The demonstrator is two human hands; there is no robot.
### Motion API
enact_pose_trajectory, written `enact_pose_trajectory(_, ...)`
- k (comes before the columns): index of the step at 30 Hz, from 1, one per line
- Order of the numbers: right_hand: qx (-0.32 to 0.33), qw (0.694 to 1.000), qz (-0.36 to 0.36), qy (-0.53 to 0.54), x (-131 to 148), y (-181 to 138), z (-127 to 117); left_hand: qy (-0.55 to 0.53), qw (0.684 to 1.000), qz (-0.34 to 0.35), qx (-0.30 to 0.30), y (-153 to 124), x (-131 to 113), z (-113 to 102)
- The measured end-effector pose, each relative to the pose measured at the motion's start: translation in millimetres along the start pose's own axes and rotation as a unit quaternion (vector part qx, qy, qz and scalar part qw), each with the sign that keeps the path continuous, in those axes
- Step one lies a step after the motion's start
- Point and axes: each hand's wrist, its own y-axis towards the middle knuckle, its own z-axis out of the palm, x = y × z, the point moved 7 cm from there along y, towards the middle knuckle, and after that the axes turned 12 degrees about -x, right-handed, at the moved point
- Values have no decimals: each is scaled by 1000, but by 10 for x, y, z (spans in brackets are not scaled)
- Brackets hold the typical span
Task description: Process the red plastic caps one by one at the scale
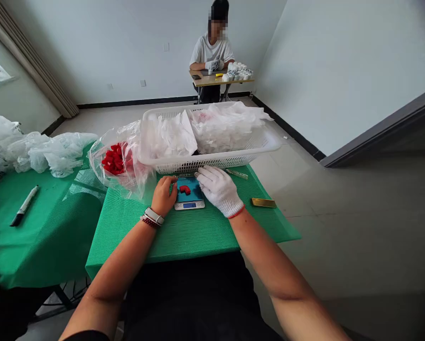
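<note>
Flanking digital scale (pixel 189 205), red elbow fitting (pixel 185 190) on it, L hand (pixel 164 195) sat at 9 o'clock, gloved R hand (pixel 218 189) at 3, fingers together, unclamped.

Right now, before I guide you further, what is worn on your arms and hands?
The left hand is bare, with a silver-toned wristband and a dark red beaded bracelet at the wrist. The right hand wears a white knit glove with a red cuff edge.
</note>
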Motion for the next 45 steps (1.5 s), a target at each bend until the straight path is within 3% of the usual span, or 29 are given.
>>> enact_pose_trajectory(10,-78,975,199,55,-532,-109,-113,-6,1000,-4,8,63,41,-65)
enact_pose_trajectory(15,-71,962,264,23,-739,-219,-300,1,1000,-6,23,37,73,-17)
enact_pose_trajectory(21,27,976,209,-51,-665,-196,-403,18,997,47,58,-53,-8,115)
enact_pose_trajectory(25,104,978,169,-68,-613,-210,-292,49,989,100,94,-98,-132,176)
enact_pose_trajectory(30,165,965,174,-102,-641,-255,-203,52,986,108,112,-104,-175,208)
enact_pose_trajectory(38,201,941,175,-210,-383,-239,-224,27,985,106,130,-108,-158,270)
enact_pose_trajectory(45,160,941,180,-236,-361,-307,-60,10,987,88,132,-92,-150,244)
